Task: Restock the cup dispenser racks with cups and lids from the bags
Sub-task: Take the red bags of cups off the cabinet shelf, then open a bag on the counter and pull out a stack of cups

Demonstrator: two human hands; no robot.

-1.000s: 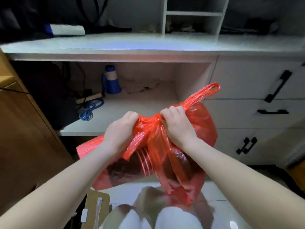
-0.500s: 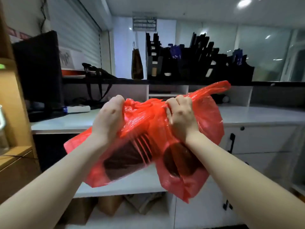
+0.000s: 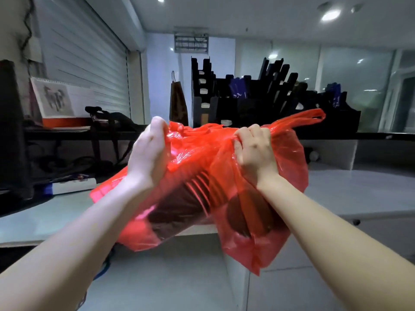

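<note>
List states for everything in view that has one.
red plastic bag, held up in the air, top bunched.
left hand, gripping the bag's bunched top.
right hand, gripping the bag's top near its handle loop.
dark cup stack, on its side inside the bag.
roller shutter, down.
ceiling light, on.
brown paper bag, upright.
dispenser racks, upright on the rear counter; fill hard to tell.

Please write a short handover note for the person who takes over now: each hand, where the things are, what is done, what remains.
Left hand: grips the gathered top of the red bag.
Right hand: grips the same top.
Things: the bag hangs above the grey counter; dark stacks show through it, likely cups or lids. The black racks stand behind.
Done: bag in hand, apparently unopened.
Left: open it, fill the racks.
</note>
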